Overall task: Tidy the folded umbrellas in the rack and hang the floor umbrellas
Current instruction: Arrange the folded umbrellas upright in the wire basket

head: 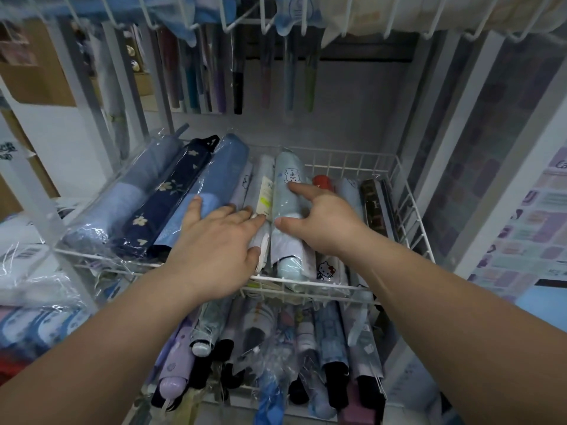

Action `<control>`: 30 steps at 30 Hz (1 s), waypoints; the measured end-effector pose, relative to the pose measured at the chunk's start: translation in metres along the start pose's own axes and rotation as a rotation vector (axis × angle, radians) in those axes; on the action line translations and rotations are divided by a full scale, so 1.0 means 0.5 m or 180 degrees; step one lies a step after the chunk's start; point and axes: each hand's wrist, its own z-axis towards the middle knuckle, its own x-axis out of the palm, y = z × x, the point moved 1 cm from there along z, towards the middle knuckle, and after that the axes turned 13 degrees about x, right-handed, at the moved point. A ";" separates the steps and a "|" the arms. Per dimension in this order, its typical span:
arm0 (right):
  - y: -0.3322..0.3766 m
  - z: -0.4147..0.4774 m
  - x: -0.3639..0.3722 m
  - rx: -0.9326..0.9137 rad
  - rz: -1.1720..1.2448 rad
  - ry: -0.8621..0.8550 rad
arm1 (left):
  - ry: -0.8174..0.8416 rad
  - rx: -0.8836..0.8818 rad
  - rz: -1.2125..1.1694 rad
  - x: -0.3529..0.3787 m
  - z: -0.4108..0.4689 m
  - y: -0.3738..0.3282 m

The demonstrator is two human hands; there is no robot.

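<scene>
- Both hands are reaching into the white wire basket [408, 210] of the rack, where folded umbrellas in clear sleeves are lying side by side.
- Right hand [325, 222] is holding the pale blue folded umbrella with a cat print [288, 179], which is lying mid-basket. The index finger is lying straight along its top and the thumb is pressing its left flank. The other fingers are curling down its right side, out of sight.
- Left hand [221, 237] is resting flat with its fingers [194, 204] spread wide. The little finger is touching the light blue folded umbrella [227, 167]. The index finger and thumb are lying against the white folded umbrella with a paper tag [265, 179], just left of the pale blue one.
- A navy flower-print folded umbrella [171, 191] is lying further left, untouched.
- Long umbrellas [237, 87] are hanging behind the basket.
</scene>
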 end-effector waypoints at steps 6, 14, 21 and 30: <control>0.012 0.005 0.010 0.0022 -0.0287 -0.0022 | -0.0135 0.0034 -0.0152 -0.005 0.002 0.001; 0.031 -0.005 -0.006 0.0150 -0.1051 -0.0204 | -0.1117 -0.0206 -0.0166 -0.044 -0.033 0.059; 0.142 -0.027 0.028 -0.0418 0.0175 -0.0170 | -0.0863 -0.0597 -0.0359 -0.046 -0.055 0.114; 0.201 0.024 0.113 -0.0022 0.0781 0.0005 | -0.0798 -0.0172 -0.0083 -0.046 -0.083 0.112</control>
